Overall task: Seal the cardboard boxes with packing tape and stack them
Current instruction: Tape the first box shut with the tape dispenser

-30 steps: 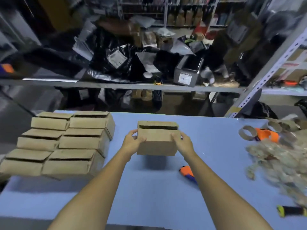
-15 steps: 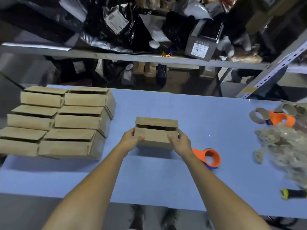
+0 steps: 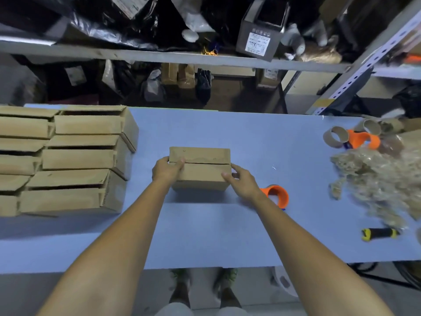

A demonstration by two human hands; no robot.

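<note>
Cardboard box (image 3: 200, 169) sits mid-table (image 3: 227, 226), flaps folded down, seam showing. It looks light, stiff at the corners and springy on top, so the ends suit gripping: left hand (image 3: 166, 171) clasps the left end, right hand (image 3: 242, 182) the right. A tape roll (image 3: 276, 195) lies just right of it, and other boxes (image 3: 79, 156) are stacked well left.

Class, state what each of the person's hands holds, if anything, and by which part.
Both hold the cardboard box: the left hand grips its left end, the right hand its right end, thumbs on the top flaps.
</note>
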